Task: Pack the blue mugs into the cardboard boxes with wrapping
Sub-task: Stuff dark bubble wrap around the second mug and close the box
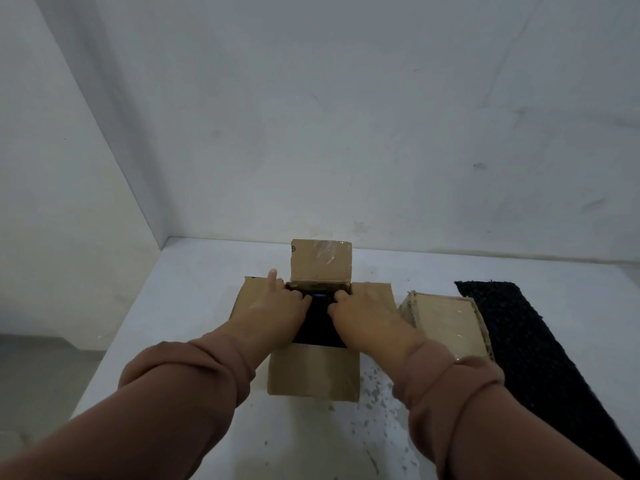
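1. Both hands are working inside the open cardboard box: left hand and right hand are each curling fingers round the dark wrapping, pressing it down.
2. Pushing evenly from both sides, I judge, is keeping the bundle square and low enough for closing.
3. Second box is sitting just beside, taped closed, contents hidden.
4. Blue mug is showing only as a sliver between the fingertips.

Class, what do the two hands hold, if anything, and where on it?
Both the left hand and right hand grip the black wrapping round the blue mug, at its far end, inside the open cardboard box.
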The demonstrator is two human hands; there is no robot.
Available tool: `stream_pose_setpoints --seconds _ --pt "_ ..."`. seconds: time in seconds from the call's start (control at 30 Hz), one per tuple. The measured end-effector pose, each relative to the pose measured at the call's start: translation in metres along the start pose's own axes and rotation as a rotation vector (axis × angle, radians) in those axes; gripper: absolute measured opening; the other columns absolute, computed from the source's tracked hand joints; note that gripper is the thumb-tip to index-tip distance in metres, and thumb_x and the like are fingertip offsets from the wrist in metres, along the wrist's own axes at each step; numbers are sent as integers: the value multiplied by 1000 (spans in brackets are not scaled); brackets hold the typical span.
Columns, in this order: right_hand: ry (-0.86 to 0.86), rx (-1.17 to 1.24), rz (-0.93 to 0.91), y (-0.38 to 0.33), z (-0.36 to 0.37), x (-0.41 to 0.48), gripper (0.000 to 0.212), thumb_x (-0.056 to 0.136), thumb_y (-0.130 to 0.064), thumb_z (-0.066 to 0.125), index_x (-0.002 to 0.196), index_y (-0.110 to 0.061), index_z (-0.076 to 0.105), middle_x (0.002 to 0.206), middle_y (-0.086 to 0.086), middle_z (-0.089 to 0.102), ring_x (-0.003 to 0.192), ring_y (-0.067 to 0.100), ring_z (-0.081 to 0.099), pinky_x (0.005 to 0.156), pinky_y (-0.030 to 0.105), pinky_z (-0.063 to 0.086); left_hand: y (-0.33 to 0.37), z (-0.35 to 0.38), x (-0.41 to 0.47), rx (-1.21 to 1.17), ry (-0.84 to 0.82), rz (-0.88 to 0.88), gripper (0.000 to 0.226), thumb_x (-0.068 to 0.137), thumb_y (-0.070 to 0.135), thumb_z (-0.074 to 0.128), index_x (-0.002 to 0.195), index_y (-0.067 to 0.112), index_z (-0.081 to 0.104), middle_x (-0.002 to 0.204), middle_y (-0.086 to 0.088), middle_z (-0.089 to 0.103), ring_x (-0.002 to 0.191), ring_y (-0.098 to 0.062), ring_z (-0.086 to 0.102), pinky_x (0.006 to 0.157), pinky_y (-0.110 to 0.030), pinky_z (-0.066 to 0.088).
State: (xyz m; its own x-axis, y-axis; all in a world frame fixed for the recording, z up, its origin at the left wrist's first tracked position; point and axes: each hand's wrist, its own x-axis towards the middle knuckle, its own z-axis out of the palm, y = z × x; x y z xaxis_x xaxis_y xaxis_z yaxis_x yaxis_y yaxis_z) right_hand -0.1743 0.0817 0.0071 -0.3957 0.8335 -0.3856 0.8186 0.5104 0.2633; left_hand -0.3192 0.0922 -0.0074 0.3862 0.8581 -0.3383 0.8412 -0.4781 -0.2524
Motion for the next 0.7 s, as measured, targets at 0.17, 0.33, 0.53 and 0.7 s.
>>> stream_pose_setpoints --seconds 0.17,0.33,0.53,0.7 --pt "0 59 16 -6 2 3 37 92 -11 45 129 -10 46 122 11 51 110 25 49 94 42 30 -6 3 2 -103 -1 34 54 88 9 53 140 14 39 133 -11 50 126 -32 44 117 -45 13" --pt "11 238 52 -11 -4 10 36 95 -16 44 131 -11 46 124 12 55 110 27 54 85 34 34 -11 -13 -6 -64 93 20 25 88 10 52 112 12 57 118 -9 54 108 -26 49 98 -36 37" --pt "-89 94 156 -19 4 15 50 99 -27 31 145 -8 25 148 16 33 132 28 37 112 56 -1 -4 0 -9 106 103 -11 28 90 16 49 117 16 57 114 -4 60 123 -29 39 115 -61 2" --pt "5 188 172 -19 7 13 47 95 -23 39 139 -9 35 144 16 38 130 27 40 111 60 -5 0 -2 -8 13 141 -30 25 89 16 48 113 15 55 111 -4 63 123 -27 41 112 -65 -7"
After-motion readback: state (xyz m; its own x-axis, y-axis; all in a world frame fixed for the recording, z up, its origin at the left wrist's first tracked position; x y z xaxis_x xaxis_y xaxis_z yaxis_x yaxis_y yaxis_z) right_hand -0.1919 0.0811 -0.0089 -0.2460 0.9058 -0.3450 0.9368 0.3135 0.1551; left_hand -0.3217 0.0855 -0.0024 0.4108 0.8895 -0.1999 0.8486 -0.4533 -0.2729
